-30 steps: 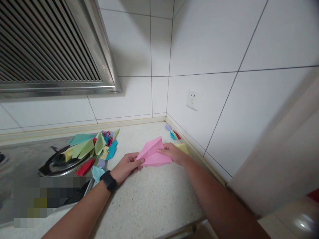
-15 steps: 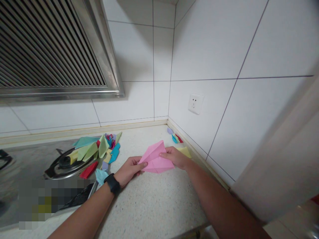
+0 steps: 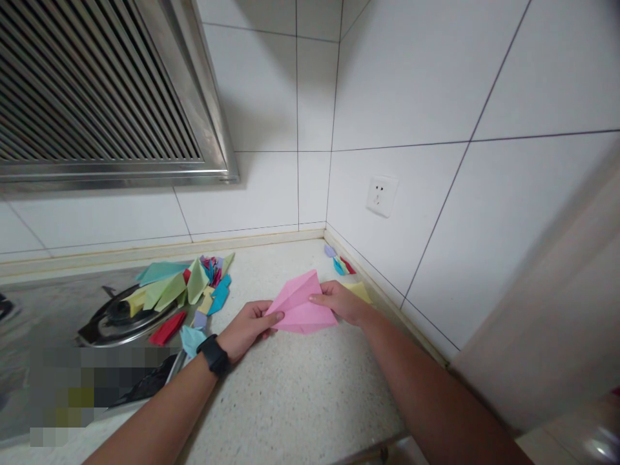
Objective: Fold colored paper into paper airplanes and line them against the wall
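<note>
A creased, partly folded sheet of pink paper (image 3: 301,307) is held just above the speckled countertop (image 3: 290,394). My left hand (image 3: 249,328) pinches its left corner, thumb on top and fingers underneath. On the right edge, my right hand (image 3: 341,302) grips the same sheet, its thumb pressing the upper face. Yellow paper (image 3: 358,292) lies behind my right hand, partly hidden by it. A light blue folded paper (image 3: 192,340) rests close to my left wrist, which wears a black watch (image 3: 214,356).
Several folded paper pieces, among them a green one (image 3: 197,281) and a red one (image 3: 167,328), lie over and beside the gas burner (image 3: 113,316). Small folded papers (image 3: 343,265) sit by the right wall. A range hood (image 3: 213,165) overhangs at left; a socket (image 3: 382,196) is on the wall.
The view has shifted slightly. Both hands keep their hold on the pink paper, and its shape looks nearly the same.
</note>
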Demonstrator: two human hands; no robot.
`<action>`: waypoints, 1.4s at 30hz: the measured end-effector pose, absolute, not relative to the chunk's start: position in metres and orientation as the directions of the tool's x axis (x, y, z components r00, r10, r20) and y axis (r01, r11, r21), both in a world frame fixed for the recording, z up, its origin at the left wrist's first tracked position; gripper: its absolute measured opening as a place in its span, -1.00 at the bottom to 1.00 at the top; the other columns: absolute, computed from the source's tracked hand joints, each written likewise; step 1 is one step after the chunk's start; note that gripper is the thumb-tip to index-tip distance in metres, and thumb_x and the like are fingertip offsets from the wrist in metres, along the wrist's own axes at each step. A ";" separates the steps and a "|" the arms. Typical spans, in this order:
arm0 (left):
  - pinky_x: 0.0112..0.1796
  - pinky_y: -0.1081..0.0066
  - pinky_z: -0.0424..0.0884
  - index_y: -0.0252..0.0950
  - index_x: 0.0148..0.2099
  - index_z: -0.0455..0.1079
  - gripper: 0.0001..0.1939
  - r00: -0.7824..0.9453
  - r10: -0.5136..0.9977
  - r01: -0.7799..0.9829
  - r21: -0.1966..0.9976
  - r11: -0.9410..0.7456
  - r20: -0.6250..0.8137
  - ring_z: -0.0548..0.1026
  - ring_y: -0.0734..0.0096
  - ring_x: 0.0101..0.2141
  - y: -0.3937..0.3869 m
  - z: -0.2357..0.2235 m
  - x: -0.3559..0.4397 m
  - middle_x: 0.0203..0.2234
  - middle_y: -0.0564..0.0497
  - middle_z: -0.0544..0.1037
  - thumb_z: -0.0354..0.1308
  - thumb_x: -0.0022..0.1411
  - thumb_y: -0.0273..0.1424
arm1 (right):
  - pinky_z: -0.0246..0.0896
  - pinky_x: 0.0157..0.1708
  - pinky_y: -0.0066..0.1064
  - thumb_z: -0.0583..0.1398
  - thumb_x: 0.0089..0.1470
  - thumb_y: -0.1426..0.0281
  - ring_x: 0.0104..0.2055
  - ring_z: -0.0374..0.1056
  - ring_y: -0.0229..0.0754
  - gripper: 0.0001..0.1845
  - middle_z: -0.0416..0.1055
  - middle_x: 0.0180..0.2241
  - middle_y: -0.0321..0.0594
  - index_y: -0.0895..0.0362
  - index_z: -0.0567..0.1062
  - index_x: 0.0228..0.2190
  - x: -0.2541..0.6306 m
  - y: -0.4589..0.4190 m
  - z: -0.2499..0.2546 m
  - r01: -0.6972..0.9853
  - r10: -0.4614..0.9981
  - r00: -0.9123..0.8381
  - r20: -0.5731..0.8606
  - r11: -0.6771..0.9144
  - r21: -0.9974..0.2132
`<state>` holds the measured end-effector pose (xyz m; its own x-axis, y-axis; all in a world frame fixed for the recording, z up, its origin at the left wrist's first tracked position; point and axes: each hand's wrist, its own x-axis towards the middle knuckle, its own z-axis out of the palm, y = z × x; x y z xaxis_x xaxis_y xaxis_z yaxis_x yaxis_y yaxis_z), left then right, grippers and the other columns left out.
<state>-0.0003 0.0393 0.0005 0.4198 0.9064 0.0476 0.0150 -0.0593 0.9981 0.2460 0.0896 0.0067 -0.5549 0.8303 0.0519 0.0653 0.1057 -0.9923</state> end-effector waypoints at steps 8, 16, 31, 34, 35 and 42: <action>-0.60 0.56 0.01 -0.39 -0.33 0.44 -0.65 0.415 0.909 0.008 0.998 -0.057 0.049 0.14 0.63 -0.62 0.040 -0.001 0.000 -0.61 0.09 0.30 0.20 0.14 -0.15 | 0.08 -0.47 -0.49 0.27 -0.04 0.15 -0.46 0.31 -0.27 -0.59 0.50 -0.40 -0.20 0.24 0.57 -0.29 0.247 0.090 0.004 0.105 0.840 -0.543 0.024 0.097 -0.990; -0.60 0.58 0.03 -0.41 -0.28 0.45 -0.67 0.410 0.911 0.010 0.998 -0.058 0.049 0.17 0.63 -0.61 0.041 -0.002 -0.002 -0.60 0.08 0.33 0.21 0.16 -0.18 | 0.06 -0.46 -0.50 0.27 -0.04 0.15 -0.48 0.29 -0.29 -0.61 0.48 -0.45 -0.22 0.25 0.55 -0.35 0.247 0.089 0.005 0.048 0.826 -0.561 0.054 0.098 -0.994; -0.60 0.59 0.05 -0.41 -0.22 0.47 -0.64 0.399 0.916 -0.024 0.999 -0.038 0.044 0.19 0.64 -0.62 0.039 0.001 -0.002 -0.60 0.07 0.35 0.24 0.13 -0.17 | -0.03 -0.55 -0.51 0.27 -0.06 0.10 -0.57 0.22 -0.33 -0.59 0.42 -0.54 -0.26 0.25 0.53 -0.40 0.249 0.091 0.006 0.022 0.877 -0.479 0.041 0.059 -0.998; -0.60 0.59 0.06 -0.41 -0.20 0.47 -0.64 0.396 0.916 -0.038 0.998 -0.051 0.061 0.19 0.63 -0.62 0.040 0.000 -0.002 -0.60 0.08 0.34 0.24 0.12 -0.18 | -0.01 -0.54 -0.51 0.28 -0.06 0.11 -0.55 0.25 -0.31 -0.59 0.44 -0.51 -0.24 0.25 0.53 -0.38 0.248 0.092 0.005 -0.025 0.873 -0.485 0.045 0.038 -0.999; -0.60 0.59 0.07 -0.40 -0.20 0.47 -0.64 0.397 0.916 -0.040 0.998 -0.052 0.064 0.20 0.63 -0.62 0.040 0.000 -0.002 -0.60 0.08 0.34 0.24 0.12 -0.18 | 0.00 -0.53 -0.51 0.29 -0.07 0.12 -0.54 0.26 -0.31 -0.59 0.45 -0.49 -0.24 0.25 0.53 -0.37 0.248 0.092 0.006 -0.039 0.870 -0.490 0.044 0.028 -0.999; -0.60 0.59 0.04 -0.40 -0.27 0.45 -0.68 0.402 0.913 -0.019 0.997 -0.071 0.073 0.18 0.65 -0.63 0.039 0.001 -0.001 -0.61 0.09 0.34 0.23 0.14 -0.19 | -0.01 -0.56 -0.51 0.29 -0.09 0.11 -0.57 0.23 -0.33 -0.59 0.42 -0.54 -0.27 0.25 0.52 -0.43 0.247 0.090 0.011 -0.045 0.880 -0.473 0.035 0.016 -0.999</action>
